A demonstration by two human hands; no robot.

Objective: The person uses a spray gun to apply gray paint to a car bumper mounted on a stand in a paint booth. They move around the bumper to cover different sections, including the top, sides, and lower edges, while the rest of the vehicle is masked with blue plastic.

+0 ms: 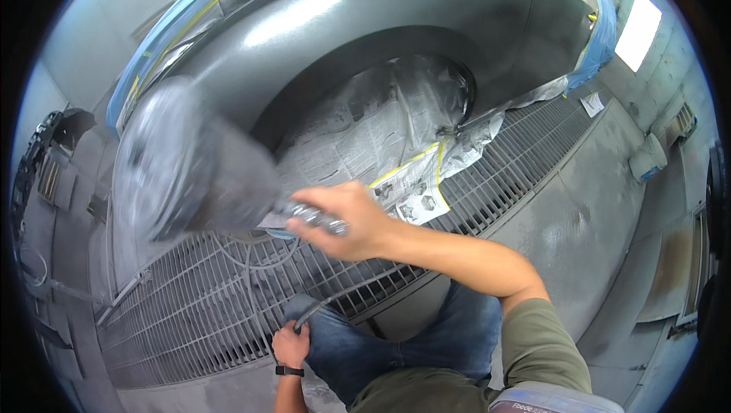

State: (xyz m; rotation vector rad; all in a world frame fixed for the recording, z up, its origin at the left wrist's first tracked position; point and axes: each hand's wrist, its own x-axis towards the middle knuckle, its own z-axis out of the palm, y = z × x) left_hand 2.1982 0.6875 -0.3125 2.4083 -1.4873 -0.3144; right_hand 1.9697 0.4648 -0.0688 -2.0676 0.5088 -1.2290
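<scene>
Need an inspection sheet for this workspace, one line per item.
Surface: slatted metal floor grate, smooth grey floor alongside.
Job's things: grey car body panel, wheel opening covered with newsprint; apparent spray gun, motion-blurred.
Clutter: bucket near right wall; loose paper sheet on floor.
Grips: right grip closed around the gun's silver handle; left grip closed around hose.
Cables: hose loop on grate; connections unclear.
Surroundings: pale walls, bright rectangle upper right.
</scene>
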